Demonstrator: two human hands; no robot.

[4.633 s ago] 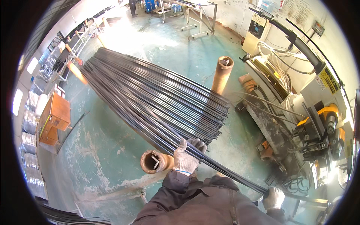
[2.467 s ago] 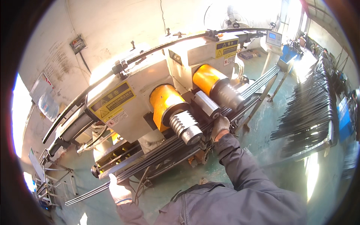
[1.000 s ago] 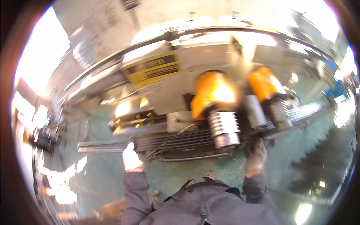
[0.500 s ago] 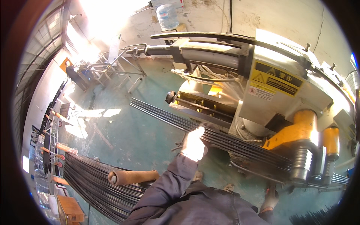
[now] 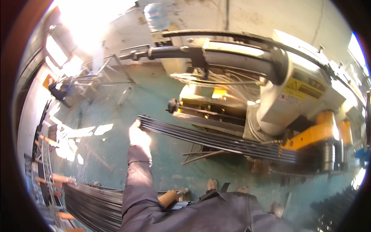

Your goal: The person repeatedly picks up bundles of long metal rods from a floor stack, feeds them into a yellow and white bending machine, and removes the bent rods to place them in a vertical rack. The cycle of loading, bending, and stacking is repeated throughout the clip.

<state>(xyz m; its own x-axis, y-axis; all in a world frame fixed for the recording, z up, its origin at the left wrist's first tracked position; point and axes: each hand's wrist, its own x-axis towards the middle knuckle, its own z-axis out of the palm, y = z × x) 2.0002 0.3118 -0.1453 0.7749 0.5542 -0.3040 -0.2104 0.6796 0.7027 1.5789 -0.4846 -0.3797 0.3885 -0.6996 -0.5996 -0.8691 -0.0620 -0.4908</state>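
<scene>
A flat row of several thin dark metal rods [image 5: 208, 142] runs from left of centre to the bending machine [image 5: 272, 106] on the right. My left hand [image 5: 140, 134] is closed on the far left end of the rods, with the arm stretched out. At the right, the rods pass beside the machine's yellow arm [image 5: 309, 135] and its ribbed steel roller [image 5: 328, 155]. Low in the view, a small part of my right hand [image 5: 276, 209] shows near my body; it is blurred and its fingers cannot be made out.
A rack at lower left bears a large pile of dark rods [image 5: 94, 203], with orange-brown padded posts [image 5: 63, 178] beside it. Another dark pile [image 5: 336, 205] lies at lower right. Metal frames [image 5: 96, 73] and a water bottle [image 5: 156, 17] stand at the back.
My left hand has moved left along the rods, from their middle to their far left end. My view has shifted a little, and the rods' right part sits higher in it.
</scene>
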